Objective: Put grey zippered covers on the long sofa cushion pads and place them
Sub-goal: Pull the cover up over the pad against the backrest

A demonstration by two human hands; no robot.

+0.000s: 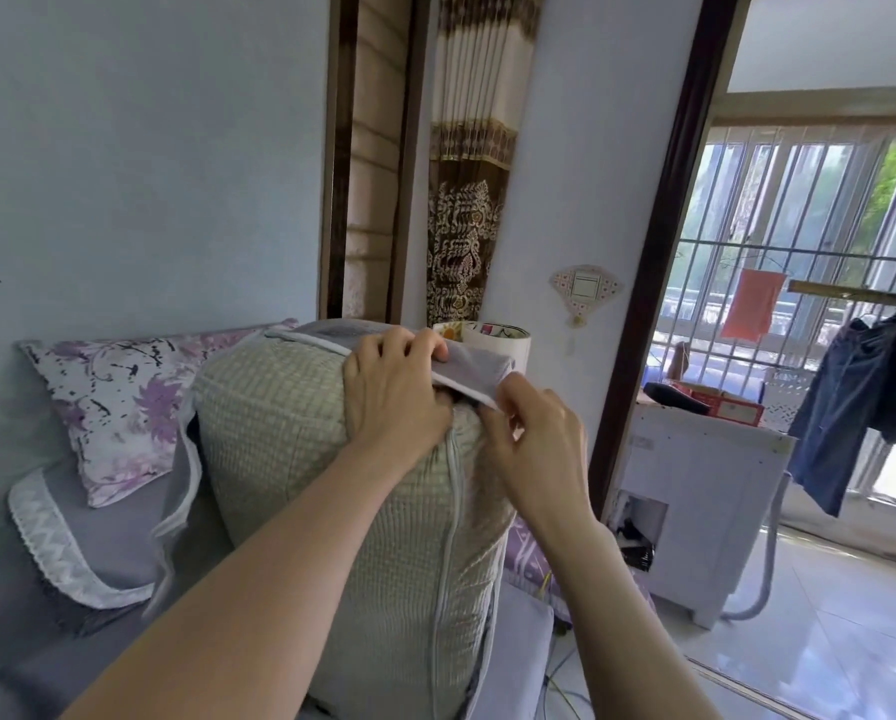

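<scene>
Now the checked pad (289, 449) stands upright on the sofa (35, 662). The left hand (393, 392) and right hand (539, 439) pinch the grey cover (471, 374) at its top; next probably an even pull downward.

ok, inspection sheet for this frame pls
Surface: sofa, grey.
Job's things: cover upright, zip running up to the hands; grey flap out at top.
Clutter: floral pillow, lace-edged throw.
Grippers: left hand grips the flap on top; right hand pinches its edge.
Cables: yellow cable beside sofa; hose by washer.
Surroundings: curtain, laundry at barred window.
</scene>
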